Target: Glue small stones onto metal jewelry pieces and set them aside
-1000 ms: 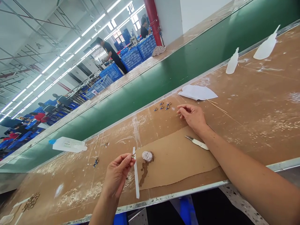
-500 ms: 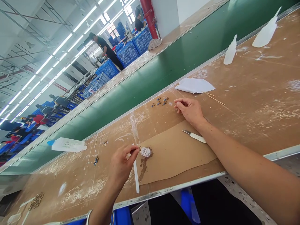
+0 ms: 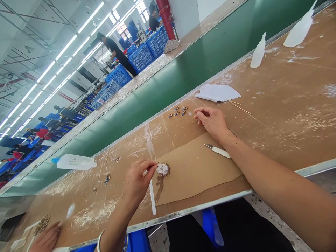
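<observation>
Honestly, my left hand (image 3: pixel 138 182) pinched a tiny part at the glue pot (image 3: pixel 163 169); my loosely curled right hand (image 3: pixel 211 120) could have smeared it.

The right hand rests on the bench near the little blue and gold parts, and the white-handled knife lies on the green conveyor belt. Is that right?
Not quite. In the head view the knife lies on the brown cardboard sheet beside the right forearm, not on the conveyor belt. The right hand does rest near the small parts.
</observation>
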Available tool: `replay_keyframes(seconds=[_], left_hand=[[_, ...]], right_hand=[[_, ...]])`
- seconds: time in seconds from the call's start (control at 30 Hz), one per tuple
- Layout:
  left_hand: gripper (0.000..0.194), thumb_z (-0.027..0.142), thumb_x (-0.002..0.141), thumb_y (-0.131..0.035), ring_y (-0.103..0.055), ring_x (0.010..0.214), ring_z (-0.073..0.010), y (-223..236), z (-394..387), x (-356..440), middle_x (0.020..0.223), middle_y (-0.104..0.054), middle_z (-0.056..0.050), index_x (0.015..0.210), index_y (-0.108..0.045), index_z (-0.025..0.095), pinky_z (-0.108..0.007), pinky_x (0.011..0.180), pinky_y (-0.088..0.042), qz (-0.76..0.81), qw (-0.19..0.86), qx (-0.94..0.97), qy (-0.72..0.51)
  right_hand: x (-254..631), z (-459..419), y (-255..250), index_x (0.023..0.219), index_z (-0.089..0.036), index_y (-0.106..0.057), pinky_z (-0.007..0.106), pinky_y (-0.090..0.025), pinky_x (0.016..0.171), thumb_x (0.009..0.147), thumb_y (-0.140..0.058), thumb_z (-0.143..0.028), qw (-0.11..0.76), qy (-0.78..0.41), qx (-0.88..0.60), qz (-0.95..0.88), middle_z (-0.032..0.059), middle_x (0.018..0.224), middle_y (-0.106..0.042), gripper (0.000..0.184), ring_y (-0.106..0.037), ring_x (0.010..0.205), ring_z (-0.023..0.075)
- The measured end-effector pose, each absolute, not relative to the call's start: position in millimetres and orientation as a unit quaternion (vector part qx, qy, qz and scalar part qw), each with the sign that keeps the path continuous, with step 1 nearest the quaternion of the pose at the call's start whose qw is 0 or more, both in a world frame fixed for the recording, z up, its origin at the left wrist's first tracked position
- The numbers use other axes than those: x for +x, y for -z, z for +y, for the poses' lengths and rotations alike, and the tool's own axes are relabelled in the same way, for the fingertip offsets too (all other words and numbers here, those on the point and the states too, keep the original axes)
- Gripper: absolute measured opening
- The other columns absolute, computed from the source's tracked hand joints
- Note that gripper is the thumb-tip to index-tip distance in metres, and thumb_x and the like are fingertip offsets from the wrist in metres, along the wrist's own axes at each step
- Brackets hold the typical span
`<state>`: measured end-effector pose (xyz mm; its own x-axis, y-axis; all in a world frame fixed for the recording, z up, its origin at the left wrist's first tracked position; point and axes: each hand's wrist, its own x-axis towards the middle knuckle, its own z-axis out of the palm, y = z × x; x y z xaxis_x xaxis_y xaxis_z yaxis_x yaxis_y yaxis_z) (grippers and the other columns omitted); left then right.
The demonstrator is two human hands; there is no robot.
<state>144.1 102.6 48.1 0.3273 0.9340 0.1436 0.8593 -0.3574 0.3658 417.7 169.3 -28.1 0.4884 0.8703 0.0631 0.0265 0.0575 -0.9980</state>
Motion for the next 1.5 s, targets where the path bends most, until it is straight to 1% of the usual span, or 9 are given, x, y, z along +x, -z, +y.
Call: replay_keyframes(seconds=[0.23,0.37,0.53,0.8,1.0,1.3,1.5], left_hand=[[0.016,0.033,0.078,-0.057,-0.061,0.075,-0.0197,-51.4,93.9,144.2,0.076,-0.069,-0.003,0.074,-0.070,0.026,-0.030,0.071,-0.043,0.552,0.119,0.813,-0.146],[0.013,0.032,0.077,-0.059,-0.061,0.077,-0.0206,-50.8,93.1,144.1,0.076,-0.070,-0.003,0.074,-0.071,0.026,-0.030,0.072,-0.043,0.553,0.122,0.811,-0.149],[0.015,0.031,0.080,-0.058,-0.062,0.080,-0.0198,-48.8,94.1,144.4,0.080,-0.070,-0.003,0.076,-0.070,0.025,-0.030,0.074,-0.045,0.529,0.090,0.833,-0.138],[0.017,0.028,0.084,-0.054,-0.062,0.078,-0.0174,-52.0,93.1,149.5,0.081,-0.069,-0.002,0.078,-0.069,0.024,-0.030,0.072,-0.048,0.499,0.052,0.857,-0.117],[0.016,0.030,0.083,-0.056,-0.063,0.077,-0.0169,-55.7,97.8,141.9,0.078,-0.070,-0.002,0.077,-0.068,0.023,-0.029,0.070,-0.049,0.503,0.039,0.852,-0.141],[0.014,0.028,0.083,-0.056,-0.063,0.079,-0.0178,-49.3,100.6,138.3,0.080,-0.070,-0.002,0.078,-0.069,0.023,-0.029,0.070,-0.048,0.509,0.020,0.853,-0.118],[0.014,0.026,0.083,-0.056,-0.062,0.076,-0.0170,-46.3,104.0,139.7,0.077,-0.069,-0.002,0.077,-0.069,0.023,-0.030,0.070,-0.048,0.496,0.015,0.861,-0.111]], right_hand=[[418.3,170.8,31.7,0.085,-0.015,-0.067,0.019,-0.041,0.054,0.074,-0.049,-0.021,0.619,-0.333,-0.598,-0.384,0.0006,0.073,-0.065,0.022,-0.050,0.051,0.0056],[418.3,170.5,31.1,0.085,-0.015,-0.067,0.019,-0.040,0.054,0.074,-0.050,-0.021,0.618,-0.333,-0.600,-0.384,0.0005,0.073,-0.065,0.022,-0.051,0.051,0.0058],[418.1,170.7,30.7,0.086,-0.014,-0.067,0.019,-0.041,0.055,0.075,-0.050,-0.020,0.618,-0.337,-0.597,-0.384,0.0004,0.073,-0.065,0.022,-0.050,0.051,0.0054],[418.6,169.6,31.1,0.087,-0.015,-0.067,0.019,-0.041,0.054,0.075,-0.049,-0.020,0.615,-0.339,-0.600,-0.385,0.0005,0.074,-0.066,0.022,-0.051,0.052,0.0056],[418.0,170.2,31.5,0.087,-0.015,-0.067,0.019,-0.042,0.055,0.075,-0.049,-0.019,0.615,-0.338,-0.600,-0.384,-0.0007,0.073,-0.065,0.022,-0.051,0.051,0.0054],[418.6,170.3,31.6,0.087,-0.015,-0.067,0.020,-0.041,0.055,0.076,-0.049,-0.020,0.612,-0.339,-0.603,-0.383,-0.0004,0.074,-0.065,0.022,-0.051,0.051,0.0055],[418.0,169.6,29.9,0.085,-0.015,-0.067,0.019,-0.041,0.055,0.075,-0.049,-0.020,0.617,-0.338,-0.598,-0.383,-0.0006,0.073,-0.065,0.021,-0.050,0.051,0.0050]])
